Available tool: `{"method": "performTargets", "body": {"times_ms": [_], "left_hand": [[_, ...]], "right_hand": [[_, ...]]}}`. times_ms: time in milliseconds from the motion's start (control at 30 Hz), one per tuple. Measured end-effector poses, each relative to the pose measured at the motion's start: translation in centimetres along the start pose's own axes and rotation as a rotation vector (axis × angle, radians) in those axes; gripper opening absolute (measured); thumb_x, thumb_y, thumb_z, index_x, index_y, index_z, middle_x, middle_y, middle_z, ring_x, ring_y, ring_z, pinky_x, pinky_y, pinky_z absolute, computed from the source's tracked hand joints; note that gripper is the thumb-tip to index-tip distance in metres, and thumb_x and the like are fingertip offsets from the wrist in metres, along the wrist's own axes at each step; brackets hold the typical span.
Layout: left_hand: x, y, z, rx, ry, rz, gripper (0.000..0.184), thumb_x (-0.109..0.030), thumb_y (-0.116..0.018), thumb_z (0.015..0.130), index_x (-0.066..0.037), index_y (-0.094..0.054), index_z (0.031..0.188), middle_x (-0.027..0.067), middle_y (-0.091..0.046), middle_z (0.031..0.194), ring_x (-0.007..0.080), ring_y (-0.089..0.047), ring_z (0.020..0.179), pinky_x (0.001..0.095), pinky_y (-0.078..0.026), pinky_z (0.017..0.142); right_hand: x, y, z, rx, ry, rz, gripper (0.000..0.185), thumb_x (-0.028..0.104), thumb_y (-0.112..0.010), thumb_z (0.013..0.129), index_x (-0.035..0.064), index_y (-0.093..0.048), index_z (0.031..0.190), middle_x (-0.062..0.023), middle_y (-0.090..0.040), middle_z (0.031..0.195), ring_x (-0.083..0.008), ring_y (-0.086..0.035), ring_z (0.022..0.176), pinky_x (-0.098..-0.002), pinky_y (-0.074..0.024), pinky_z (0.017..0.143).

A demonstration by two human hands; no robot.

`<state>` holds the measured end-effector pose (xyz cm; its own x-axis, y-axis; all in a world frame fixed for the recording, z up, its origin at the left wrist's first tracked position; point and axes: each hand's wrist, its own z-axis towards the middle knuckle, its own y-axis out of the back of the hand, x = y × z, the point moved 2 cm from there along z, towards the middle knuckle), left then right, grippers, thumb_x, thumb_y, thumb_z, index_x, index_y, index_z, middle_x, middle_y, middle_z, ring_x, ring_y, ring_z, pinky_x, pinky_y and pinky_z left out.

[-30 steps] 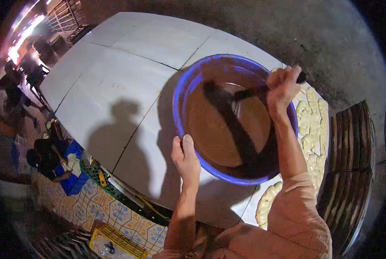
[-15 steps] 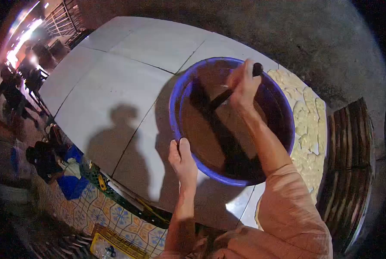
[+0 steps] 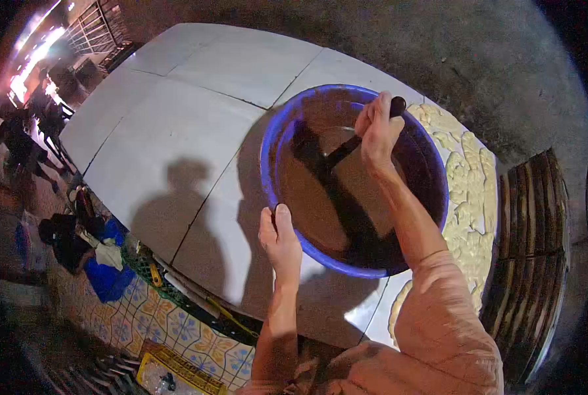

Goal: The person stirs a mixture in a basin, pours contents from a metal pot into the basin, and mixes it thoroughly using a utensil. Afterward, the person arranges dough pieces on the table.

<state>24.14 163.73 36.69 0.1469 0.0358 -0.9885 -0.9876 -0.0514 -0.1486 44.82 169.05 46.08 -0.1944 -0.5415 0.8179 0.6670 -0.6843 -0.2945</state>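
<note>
A large blue-purple basin (image 3: 265,158) stands on the white tiled table, holding brown liquid (image 3: 307,210). My left hand (image 3: 282,245) is closed on the basin's near-left rim, thumb on top. Over the basin's far right side, my right hand (image 3: 378,137) is wrapped around the handle of a dark long-handled tool (image 3: 343,153). The handle's rounded end sticks out past my fist, while the shaft slants down leftward to the liquid. What its lower end looks like is hidden. Pale dough-like pieces (image 3: 463,191) lie to the right of the basin.
Dark ridged trays or sheets (image 3: 527,257) are stacked beyond the table's right edge. The white tiled table (image 3: 195,105) extends leftward. A yellow crate (image 3: 169,375) and patterned floor tiles (image 3: 155,316) show at lower left. Other people (image 3: 27,145) are at far left.
My right hand and the tool have shifted slightly right across the basin. The basin's near edge has tipped or moved up a little; my left hand stays on its rim.
</note>
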Motion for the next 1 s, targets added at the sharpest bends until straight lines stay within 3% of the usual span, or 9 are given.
{"method": "performTargets", "body": {"times_ms": [133,267,300,367,467,500,633,767,1000], "left_hand": [[-0.2,0.3,0.1,0.029,0.017,-0.01,0.027,-0.021,-0.05,0.093,-0.003,-0.044,0.073,-0.0011,-0.039,0.063,0.0078,-0.036,0.06,0.0276,-0.032,0.054],[0.7,0.3,0.2,0.036,0.024,-0.025,0.027,-0.021,-0.05,0.093,-0.003,-0.045,0.073,-0.0004,-0.04,0.063,0.0077,-0.037,0.061,0.0277,-0.033,0.055],[0.8,0.4,0.2,0.054,0.041,-0.014,0.026,-0.023,-0.05,0.093,-0.002,-0.046,0.077,-0.0004,-0.042,0.068,0.0086,-0.038,0.065,0.0277,-0.034,0.058],[0.5,0.6,0.1,0.093,0.069,0.009,0.028,-0.028,-0.05,0.094,-0.002,-0.05,0.084,-0.0003,-0.047,0.077,0.0104,-0.039,0.072,0.0277,-0.035,0.065],[0.4,0.3,0.2,0.017,0.007,0.042,0.026,-0.023,-0.05,0.092,-0.001,-0.048,0.079,0.0005,-0.044,0.068,0.0109,-0.039,0.064,0.0298,-0.035,0.059],[0.4,0.1,0.3,0.005,-0.015,0.021,0.025,-0.02,-0.051,0.092,-0.001,-0.046,0.075,0.0015,-0.043,0.063,0.0113,-0.039,0.06,0.031,-0.034,0.056],[-0.4,0.5,0.2,0.032,-0.02,0.08,0.025,-0.019,-0.05,0.092,-0.002,-0.047,0.076,0.0014,-0.044,0.063,0.0115,-0.039,0.06,0.0308,-0.035,0.056],[0.3,0.4,0.3,0.009,-0.015,0.061,0.025,-0.02,-0.05,0.093,-0.002,-0.045,0.074,-0.0006,-0.039,0.062,0.0092,-0.037,0.059,0.0283,-0.033,0.054],[1.1,0.1,0.4,0.029,0.015,-0.028,0.026,-0.022,-0.05,0.093,-0.002,-0.046,0.076,-0.0011,-0.039,0.061,0.0089,-0.035,0.058,0.0296,-0.031,0.051]], "right_hand": [[0.0,0.0,1.8,-0.063,0.013,-0.15,0.047,0.041,-0.046,0.094,0.0132,-0.034,0.059,0.0023,-0.033,0.046,-0.0096,-0.033,0.038,-0.0259,-0.0252,0.036],[2.2,0.6,2.5,-0.122,0.026,0.025,0.051,0.046,-0.048,0.092,0.0145,-0.028,0.058,0.0033,-0.023,0.048,-0.0083,-0.024,0.039,-0.0258,-0.0188,0.038],[2.7,1.0,3.1,-0.116,0.004,0.127,0.048,0.044,-0.048,0.093,0.0144,-0.038,0.056,0.0013,-0.038,0.046,-0.0095,-0.032,0.037,-0.0264,-0.0254,0.034],[2.8,1.3,3.4,-0.061,0.058,0.104,0.047,0.045,-0.048,0.092,0.0145,-0.039,0.057,0.0016,-0.038,0.047,-0.0091,-0.031,0.037,-0.0262,-0.025,0.035],[-0.3,1.7,2.2,-0.079,0.061,-0.321,0.045,0.041,-0.05,0.092,0.0115,-0.045,0.058,0.0019,-0.041,0.049,-0.0086,-0.033,0.038,-0.0252,-0.0275,0.038],[-1.0,1.2,1.9,-0.037,0.014,-0.076,0.045,0.039,-0.053,0.091,0.0098,-0.047,0.056,0.0013,-0.042,0.048,-0.0085,-0.036,0.04,-0.0252,-0.0287,0.039],[-0.4,0.9,2.1,-0.063,-0.016,-0.124,0.045,0.038,-0.054,0.09,0.0102,-0.048,0.055,-0.0001,-0.044,0.047,-0.0094,-0.037,0.038,-0.0259,-0.0279,0.036],[1.9,0.8,2.9,-0.083,0.043,0.02,0.048,0.042,-0.045,0.095,0.0153,-0.03,0.057,0.0015,-0.029,0.047,-0.0084,-0.025,0.038,-0.0262,-0.019,0.036],[-1.7,0.5,2.4,-0.017,0.021,-0.051,0.047,0.043,-0.054,0.09,0.0106,-0.046,0.056,0.0008,-0.042,0.046,-0.0084,-0.038,0.038,-0.0248,-0.0273,0.036]]}}
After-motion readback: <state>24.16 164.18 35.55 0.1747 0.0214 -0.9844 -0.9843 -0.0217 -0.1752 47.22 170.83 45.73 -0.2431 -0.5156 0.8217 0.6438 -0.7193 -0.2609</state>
